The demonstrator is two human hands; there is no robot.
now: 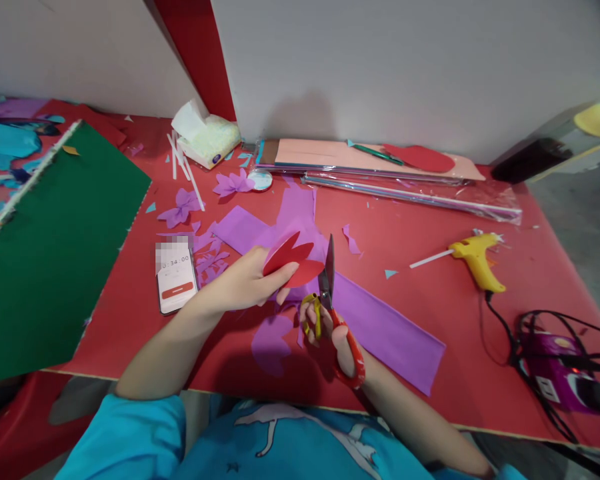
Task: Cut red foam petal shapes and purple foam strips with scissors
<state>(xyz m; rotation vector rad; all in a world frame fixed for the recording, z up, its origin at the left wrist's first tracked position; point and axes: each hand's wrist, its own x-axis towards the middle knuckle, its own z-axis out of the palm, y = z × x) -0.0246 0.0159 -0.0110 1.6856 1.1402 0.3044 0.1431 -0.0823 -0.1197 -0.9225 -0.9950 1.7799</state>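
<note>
Between the thumb and fingers of my left hand is a red paper petal piece, cut into several pointed lobes. My right hand has its fingers in the handles of a pair of scissors, one handle red and the other yellowish. The blades point away from me, close by the right edge of the red paper; whether they touch it I cannot tell. Under both hands lie strips of purple paper. A rounded purple cutout rests near the table's front edge.
A yellow glue gun with its cord lies right, near a purple power box. A phone and purple paper flowers are left, beside a green board. Tissues and wrapped paper packs sit along the wall.
</note>
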